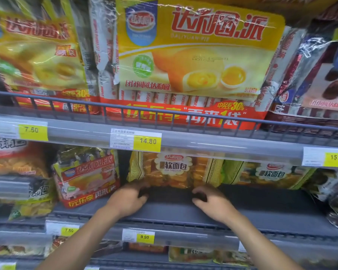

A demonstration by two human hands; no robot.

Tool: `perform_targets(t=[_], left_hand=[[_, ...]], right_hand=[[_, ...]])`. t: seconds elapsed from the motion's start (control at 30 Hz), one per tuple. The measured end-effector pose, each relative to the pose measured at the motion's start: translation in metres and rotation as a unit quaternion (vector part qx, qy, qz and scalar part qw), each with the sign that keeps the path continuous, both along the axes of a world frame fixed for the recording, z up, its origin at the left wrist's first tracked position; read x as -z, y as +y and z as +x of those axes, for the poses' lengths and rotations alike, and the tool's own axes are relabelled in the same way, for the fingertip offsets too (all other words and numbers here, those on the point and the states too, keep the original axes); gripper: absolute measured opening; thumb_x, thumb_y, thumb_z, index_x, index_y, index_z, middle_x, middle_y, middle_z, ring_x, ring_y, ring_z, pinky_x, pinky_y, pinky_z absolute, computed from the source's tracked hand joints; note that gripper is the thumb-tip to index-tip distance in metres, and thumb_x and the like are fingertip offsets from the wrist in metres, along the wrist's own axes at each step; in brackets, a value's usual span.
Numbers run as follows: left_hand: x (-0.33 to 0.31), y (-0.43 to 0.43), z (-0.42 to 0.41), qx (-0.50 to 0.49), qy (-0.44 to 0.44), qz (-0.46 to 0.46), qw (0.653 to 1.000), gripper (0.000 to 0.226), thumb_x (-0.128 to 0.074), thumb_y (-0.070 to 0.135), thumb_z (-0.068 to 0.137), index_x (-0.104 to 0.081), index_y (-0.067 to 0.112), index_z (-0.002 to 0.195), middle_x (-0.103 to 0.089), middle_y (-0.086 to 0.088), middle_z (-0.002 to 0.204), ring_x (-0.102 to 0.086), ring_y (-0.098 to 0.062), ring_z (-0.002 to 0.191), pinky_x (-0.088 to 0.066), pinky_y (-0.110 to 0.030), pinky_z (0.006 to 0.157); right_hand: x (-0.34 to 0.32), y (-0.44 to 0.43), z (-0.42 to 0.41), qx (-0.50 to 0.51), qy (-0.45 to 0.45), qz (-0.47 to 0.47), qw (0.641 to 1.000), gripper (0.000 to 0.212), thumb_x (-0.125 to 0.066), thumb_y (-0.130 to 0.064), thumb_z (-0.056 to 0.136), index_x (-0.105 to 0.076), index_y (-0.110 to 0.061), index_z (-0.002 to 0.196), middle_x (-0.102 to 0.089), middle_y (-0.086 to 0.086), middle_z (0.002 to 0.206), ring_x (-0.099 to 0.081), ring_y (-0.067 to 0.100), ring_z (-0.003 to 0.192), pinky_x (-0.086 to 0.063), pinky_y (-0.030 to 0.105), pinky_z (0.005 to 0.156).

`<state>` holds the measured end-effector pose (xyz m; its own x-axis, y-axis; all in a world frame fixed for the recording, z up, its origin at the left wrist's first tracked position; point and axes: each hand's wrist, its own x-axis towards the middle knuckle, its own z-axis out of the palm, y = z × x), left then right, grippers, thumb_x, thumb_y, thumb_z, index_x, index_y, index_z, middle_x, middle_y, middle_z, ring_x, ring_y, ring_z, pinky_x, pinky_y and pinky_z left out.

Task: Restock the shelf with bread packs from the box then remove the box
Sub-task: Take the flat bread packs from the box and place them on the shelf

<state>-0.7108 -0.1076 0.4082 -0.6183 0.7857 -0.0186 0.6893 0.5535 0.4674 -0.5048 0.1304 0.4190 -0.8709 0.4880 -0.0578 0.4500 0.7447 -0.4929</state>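
Observation:
A soft-bread pack (172, 170), clear with orange rolls and yellow-green patterned ends, stands upright at the back of the middle shelf (183, 213). My left hand (128, 200) is just below its lower left corner, fingers loosely curled, knuckles close to the wrapper. My right hand (211, 203) hovers under the lower right part of the pack, fingers also loosely curled, a small gap from the wrapper. Neither hand holds anything. A second pack of the same bread (269, 175) stands to its right. The box is out of view.
Large yellow pie packs (195, 53) fill the top shelf behind a wire rail (164, 112). A smaller red-and-yellow pie pack (88, 176) leans left of the bread. Price tags (146, 141) line the shelf edges. More packs lie on the lower shelf (203, 254).

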Motion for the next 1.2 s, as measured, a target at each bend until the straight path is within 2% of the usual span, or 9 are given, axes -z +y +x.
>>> perform_targets(t=[0.13,0.27,0.43,0.63,0.73,0.83,1.0,1.1,1.2], left_hand=[[-0.003,-0.022,0.015,-0.001,0.015,-0.012,1.0,0.05,-0.048,0.055,0.089,-0.052,0.039,0.136,-0.062,0.005,0.136,-0.057,-0.018,0.125,-0.049,-0.036,0.101],[-0.004,-0.048,0.04,0.021,0.06,0.026,0.998,0.048,-0.051,0.049,0.096,-0.047,0.034,0.141,-0.055,0.005,0.135,-0.047,-0.019,0.131,-0.045,-0.04,0.104],[0.007,-0.076,0.075,0.077,0.11,0.075,0.988,0.048,-0.052,0.045,0.099,-0.047,0.03,0.144,-0.043,0.006,0.153,-0.029,-0.018,0.149,-0.035,-0.043,0.116],[0.04,-0.084,0.142,0.174,0.155,0.118,0.965,0.043,-0.06,0.038,0.097,-0.055,0.028,0.138,-0.043,0.003,0.155,-0.026,-0.02,0.152,-0.031,-0.045,0.119],[0.063,-0.081,0.186,0.236,0.147,0.114,0.954,0.046,-0.059,0.045,0.095,-0.054,0.03,0.139,-0.042,0.004,0.156,-0.027,-0.021,0.152,-0.03,-0.044,0.12],[0.088,-0.072,0.229,0.313,0.12,0.108,0.936,0.052,-0.054,0.05,0.09,-0.055,0.03,0.137,-0.047,0.0,0.154,-0.033,-0.024,0.149,-0.037,-0.046,0.116],[0.135,-0.054,0.303,0.404,0.075,0.059,0.91,0.063,-0.054,0.057,0.087,-0.049,0.03,0.143,-0.044,0.002,0.155,-0.037,-0.023,0.147,-0.033,-0.04,0.117],[0.166,-0.043,0.349,0.449,0.05,0.019,0.892,0.068,-0.051,0.059,0.084,-0.048,0.029,0.144,-0.046,0.0,0.153,-0.04,-0.025,0.144,-0.038,-0.042,0.115],[0.193,-0.035,0.397,0.486,0.028,-0.018,0.873,0.066,-0.057,0.058,0.085,-0.049,0.029,0.143,-0.043,-0.001,0.156,-0.037,-0.024,0.146,-0.032,-0.041,0.118]], right_hand=[[-0.003,-0.023,0.021,0.028,0.036,0.027,0.999,0.032,-0.062,-0.043,0.094,-0.062,-0.035,0.125,-0.058,-0.009,0.134,-0.055,0.013,0.124,-0.046,0.03,0.099],[-0.002,-0.055,0.05,0.052,0.066,0.071,0.994,0.044,-0.059,-0.043,0.096,-0.053,-0.032,0.139,-0.049,-0.006,0.142,-0.042,0.017,0.137,-0.039,0.035,0.111],[0.006,-0.103,0.106,0.103,0.122,0.102,0.982,0.064,-0.059,-0.041,0.098,-0.033,-0.028,0.155,-0.03,-0.009,0.159,-0.027,0.014,0.147,-0.029,0.037,0.12],[0.045,-0.15,0.197,0.172,0.109,0.121,0.972,0.069,-0.061,-0.044,0.095,-0.033,-0.026,0.155,-0.031,-0.005,0.16,-0.027,0.015,0.149,-0.031,0.041,0.12],[0.071,-0.172,0.253,0.212,0.105,0.119,0.964,0.07,-0.054,-0.053,0.089,-0.044,-0.02,0.149,-0.04,0.0,0.154,-0.039,0.02,0.142,-0.038,0.041,0.115],[0.095,-0.191,0.309,0.265,0.085,0.121,0.953,0.067,-0.062,-0.046,0.086,-0.048,-0.019,0.146,-0.045,0.001,0.15,-0.045,0.023,0.137,-0.043,0.043,0.11],[0.136,-0.226,0.411,0.357,0.026,0.082,0.93,0.076,-0.059,-0.048,0.082,-0.04,-0.024,0.151,-0.041,0.003,0.154,-0.041,0.025,0.14,-0.037,0.041,0.114],[0.16,-0.249,0.47,0.424,-0.013,0.041,0.905,0.073,-0.059,-0.048,0.082,-0.045,-0.02,0.148,-0.04,0.008,0.156,-0.04,0.029,0.142,-0.036,0.044,0.114],[0.185,-0.274,0.525,0.484,-0.034,0.008,0.874,0.069,-0.056,-0.047,0.085,-0.046,-0.02,0.148,-0.04,0.008,0.156,-0.038,0.029,0.144,-0.034,0.044,0.115]])
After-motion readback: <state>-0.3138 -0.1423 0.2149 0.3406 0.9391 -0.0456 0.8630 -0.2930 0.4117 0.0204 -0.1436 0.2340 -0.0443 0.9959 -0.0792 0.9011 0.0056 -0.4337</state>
